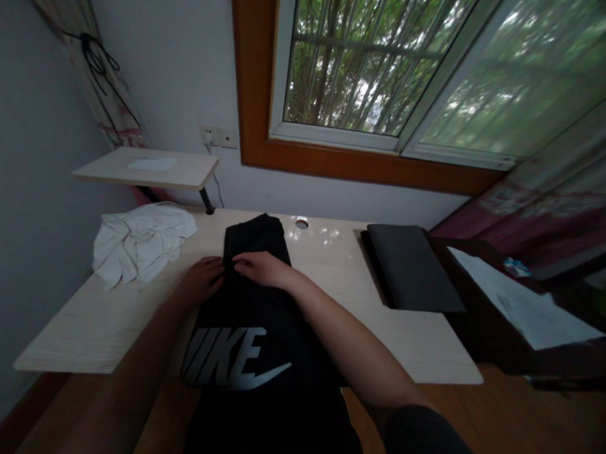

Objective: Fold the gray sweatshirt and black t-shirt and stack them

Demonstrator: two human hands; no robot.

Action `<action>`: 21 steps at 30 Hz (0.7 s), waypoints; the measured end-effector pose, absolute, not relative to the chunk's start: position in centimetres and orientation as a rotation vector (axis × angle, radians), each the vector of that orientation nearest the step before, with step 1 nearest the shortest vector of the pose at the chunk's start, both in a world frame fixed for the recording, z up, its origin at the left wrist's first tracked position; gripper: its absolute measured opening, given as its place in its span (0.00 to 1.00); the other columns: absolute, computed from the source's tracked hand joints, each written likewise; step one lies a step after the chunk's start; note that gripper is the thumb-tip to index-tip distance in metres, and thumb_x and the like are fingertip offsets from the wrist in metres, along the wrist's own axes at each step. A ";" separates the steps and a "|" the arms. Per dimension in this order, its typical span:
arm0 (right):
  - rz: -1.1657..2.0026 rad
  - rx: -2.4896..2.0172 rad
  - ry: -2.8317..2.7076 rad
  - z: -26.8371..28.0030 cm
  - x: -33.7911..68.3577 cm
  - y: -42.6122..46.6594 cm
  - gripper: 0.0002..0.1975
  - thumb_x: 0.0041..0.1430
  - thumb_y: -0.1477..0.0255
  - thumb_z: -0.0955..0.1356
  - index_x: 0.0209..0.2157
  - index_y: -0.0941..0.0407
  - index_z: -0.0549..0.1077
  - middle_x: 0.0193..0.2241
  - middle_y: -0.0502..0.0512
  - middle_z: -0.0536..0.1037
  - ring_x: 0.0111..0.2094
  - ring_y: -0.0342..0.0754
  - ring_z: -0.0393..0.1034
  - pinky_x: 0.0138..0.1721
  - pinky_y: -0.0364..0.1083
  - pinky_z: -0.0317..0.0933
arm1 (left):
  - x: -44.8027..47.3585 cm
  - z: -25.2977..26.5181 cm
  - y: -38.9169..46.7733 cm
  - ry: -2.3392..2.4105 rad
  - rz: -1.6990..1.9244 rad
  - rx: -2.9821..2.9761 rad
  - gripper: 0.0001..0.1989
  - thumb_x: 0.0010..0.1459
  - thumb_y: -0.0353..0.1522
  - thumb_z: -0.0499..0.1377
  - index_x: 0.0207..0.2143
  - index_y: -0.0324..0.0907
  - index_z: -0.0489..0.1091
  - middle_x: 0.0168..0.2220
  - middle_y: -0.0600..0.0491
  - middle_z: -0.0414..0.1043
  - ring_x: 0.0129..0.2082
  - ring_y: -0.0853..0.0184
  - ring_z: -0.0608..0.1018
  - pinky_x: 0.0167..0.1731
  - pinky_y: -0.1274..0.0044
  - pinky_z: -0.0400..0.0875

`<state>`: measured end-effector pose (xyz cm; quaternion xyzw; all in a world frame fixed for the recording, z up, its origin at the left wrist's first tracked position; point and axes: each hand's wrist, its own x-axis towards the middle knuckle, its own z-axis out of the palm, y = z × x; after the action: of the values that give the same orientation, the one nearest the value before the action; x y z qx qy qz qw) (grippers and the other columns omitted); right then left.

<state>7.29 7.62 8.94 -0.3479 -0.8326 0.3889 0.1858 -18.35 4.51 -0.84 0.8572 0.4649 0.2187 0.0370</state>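
Left hand (204, 278) and right hand (264, 268) touch a black garment (253, 305) — whether fingers grip, I cannot tell. A shelf (193, 169) bears paper (153, 163).

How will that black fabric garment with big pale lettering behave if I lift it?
The black fabric garment will probably droop, given its soft, uneven outline. It seems unlikely to roll, since it lies flat on the pale wood-grain desk.

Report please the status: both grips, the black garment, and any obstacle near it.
Left grip at left edge of black garment; right grip upon it. Garment lies on table. White cloth apart at left, not in way.
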 end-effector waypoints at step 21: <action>0.547 -0.887 -2.492 2.4 21.1 3.5 0.07 0.64 0.72 0.70 0.44 0.53 0.78 0.44 0.57 0.76 0.47 0.50 0.72 0.51 0.51 0.67 | -12.9 1.0 4.9 1.490 0.652 2.596 0.18 0.67 0.39 0.51 0.45 0.43 0.78 0.50 0.47 0.79 0.56 0.56 0.73 0.60 0.61 0.65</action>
<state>21.09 3.50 2.41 -0.3205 -0.9003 0.1975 0.2187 -12.92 4.90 1.03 0.8468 0.4859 0.2127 0.0390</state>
